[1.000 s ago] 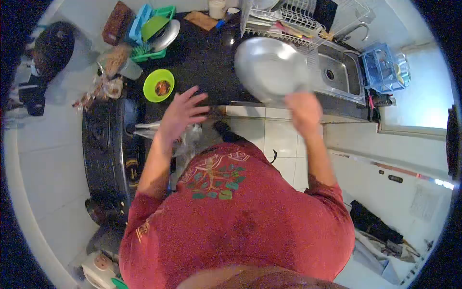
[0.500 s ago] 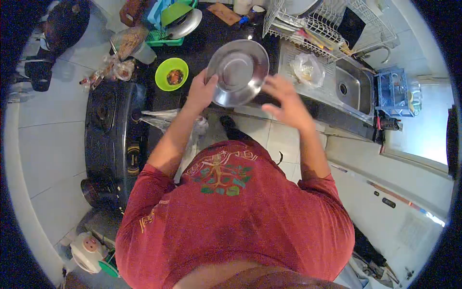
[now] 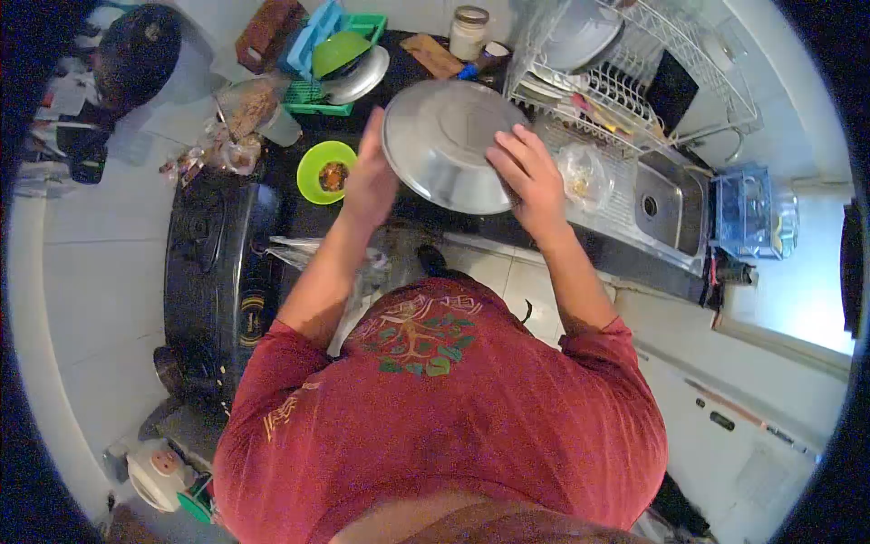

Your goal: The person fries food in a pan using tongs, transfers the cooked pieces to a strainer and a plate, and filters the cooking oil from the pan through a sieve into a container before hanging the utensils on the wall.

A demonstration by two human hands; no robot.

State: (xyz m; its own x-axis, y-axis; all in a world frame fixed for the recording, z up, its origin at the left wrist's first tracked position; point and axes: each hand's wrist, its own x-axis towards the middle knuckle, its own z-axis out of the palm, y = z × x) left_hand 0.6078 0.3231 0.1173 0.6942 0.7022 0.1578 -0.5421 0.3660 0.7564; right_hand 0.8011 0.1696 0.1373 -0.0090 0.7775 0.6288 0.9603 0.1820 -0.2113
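Note:
A shiny metal bowl (image 3: 444, 145) is tilted in front of me over the counter, its rounded underside and base ring facing up. My left hand (image 3: 370, 181) is at the bowl's left rim; its fingers are slightly blurred and partly behind the metal. On the right side, my right hand (image 3: 533, 177) grips the bowl with its fingers laid over the outer wall. Just left of my left hand stands a lime-green bowl (image 3: 313, 177) with reddish-brown food in it.
A black stove (image 3: 204, 227) is on the left. At right are a clear plastic bag (image 3: 584, 177), a steel sink (image 3: 671, 204) and a wire dish rack (image 3: 616, 100). Behind stand a glass jar (image 3: 468, 36), a wooden board (image 3: 431, 56) and a green basket (image 3: 317, 107) holding dishes.
The metal bowl has turned from showing its inside to showing its underside. My right hand, apart from it before, has closed onto its right side.

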